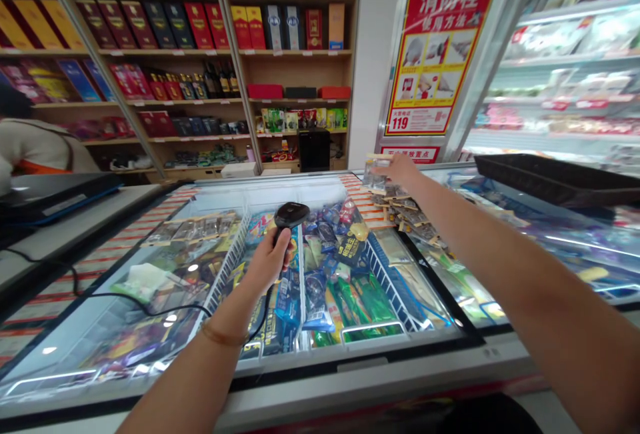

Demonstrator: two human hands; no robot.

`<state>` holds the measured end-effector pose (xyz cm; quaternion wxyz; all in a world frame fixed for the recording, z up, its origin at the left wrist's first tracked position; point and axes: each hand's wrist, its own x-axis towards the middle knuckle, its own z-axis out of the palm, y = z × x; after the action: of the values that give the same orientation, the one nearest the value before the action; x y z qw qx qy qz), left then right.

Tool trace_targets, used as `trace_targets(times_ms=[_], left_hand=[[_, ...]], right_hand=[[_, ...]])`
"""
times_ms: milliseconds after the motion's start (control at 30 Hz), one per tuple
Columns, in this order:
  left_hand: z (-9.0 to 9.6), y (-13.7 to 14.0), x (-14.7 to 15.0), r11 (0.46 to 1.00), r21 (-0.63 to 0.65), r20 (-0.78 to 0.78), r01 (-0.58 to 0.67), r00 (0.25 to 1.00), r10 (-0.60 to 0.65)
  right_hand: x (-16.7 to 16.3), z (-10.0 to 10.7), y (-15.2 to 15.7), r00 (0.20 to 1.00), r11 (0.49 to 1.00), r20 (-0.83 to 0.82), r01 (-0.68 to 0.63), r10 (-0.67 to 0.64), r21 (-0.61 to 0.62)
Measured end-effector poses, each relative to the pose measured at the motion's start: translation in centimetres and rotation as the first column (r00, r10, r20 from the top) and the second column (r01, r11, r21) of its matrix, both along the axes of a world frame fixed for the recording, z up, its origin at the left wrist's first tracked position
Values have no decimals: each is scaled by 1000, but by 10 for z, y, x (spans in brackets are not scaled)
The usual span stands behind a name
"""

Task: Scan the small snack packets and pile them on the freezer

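My left hand [274, 255] is wrapped round the handle of a black barcode scanner [291, 215], held over the open middle of a chest freezer. The scanner's head points away from me, and its black cord [187, 311] trails left across the glass. Stretched out to the far right, my right hand [401, 171] has its fingers closed on a small clear packet [375, 173] with a tan top edge. Its fingertips are partly hidden. Just below that hand lies a pile of similar small packets [407, 213] on the freezer's glass top.
White wire baskets [393, 281] in the freezer hold colourful ice-cream packs [357, 304]. Another row of packets [195, 229] lies on the left glass. A black tray [555, 177] sits at the right. A person [43, 141] stands at far left, near a black device [60, 194].
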<state>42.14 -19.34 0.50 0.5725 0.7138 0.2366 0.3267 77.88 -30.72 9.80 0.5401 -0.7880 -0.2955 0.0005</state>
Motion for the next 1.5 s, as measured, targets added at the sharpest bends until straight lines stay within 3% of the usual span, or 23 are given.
trace_targets(times_ms=[100, 167, 300, 433, 600, 767, 1033, 1500], left_hand=[[1, -2, 0, 999, 13, -3, 29, 1000, -29], [2, -4, -1, 999, 25, -1, 47, 999, -47], [0, -5, -3, 997, 35, -9, 63, 998, -62], [-3, -6, -3, 995, 44, -34, 92, 995, -90], [-2, -10, -1, 990, 42, -48, 134, 990, -132], [-4, -9, -2, 985, 40, -73, 168, 984, -165], [-5, -11, -1, 976, 27, -124, 215, 970, -210], [-5, -10, -2, 973, 47, -145, 224, 966, -216]], right_hand=[[-39, -29, 31, 972, 984, -159, -166, 175, 68], [-63, -53, 51, 883, 935, -341, -240, 322, 261], [-96, -96, 76, 877, 907, -316, -255, 363, 336], [-106, -119, 78, 862, 869, -252, -338, 441, 362], [-101, -126, 72, 824, 838, -245, -415, 512, 355], [-94, -131, 74, 788, 845, -339, -395, 513, 359], [-93, -124, 73, 611, 735, -461, -325, 643, 595], [-99, -118, 72, 598, 723, -474, -283, 647, 630]])
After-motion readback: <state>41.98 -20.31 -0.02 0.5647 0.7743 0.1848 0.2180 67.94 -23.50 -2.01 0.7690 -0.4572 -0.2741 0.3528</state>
